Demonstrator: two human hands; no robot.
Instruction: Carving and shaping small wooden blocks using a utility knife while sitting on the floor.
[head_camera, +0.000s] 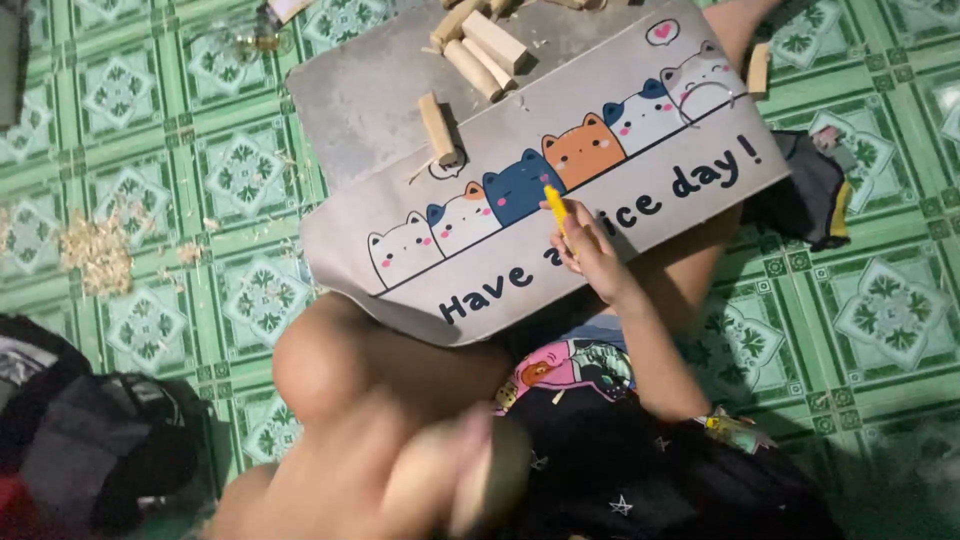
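A pile of wood shavings (97, 252) lies at centre left on the green patterned floor tiles (890, 310); dark bags (90, 440) sit lower left.

Single head cam, looking steeply down over the person's lap. Frame is rolled, so the grey board (520, 150) runs diagonally across the top. Green tiled floor (150, 300) fills the edges. Knee (330, 365) sits very close to the lens and blurred. No second view.

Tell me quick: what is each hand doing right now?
Left hand: blurred and close to the camera; open or closed cannot be told.
Right hand: closed around a slim yellow tool handle, over the grey cat-printed mat.
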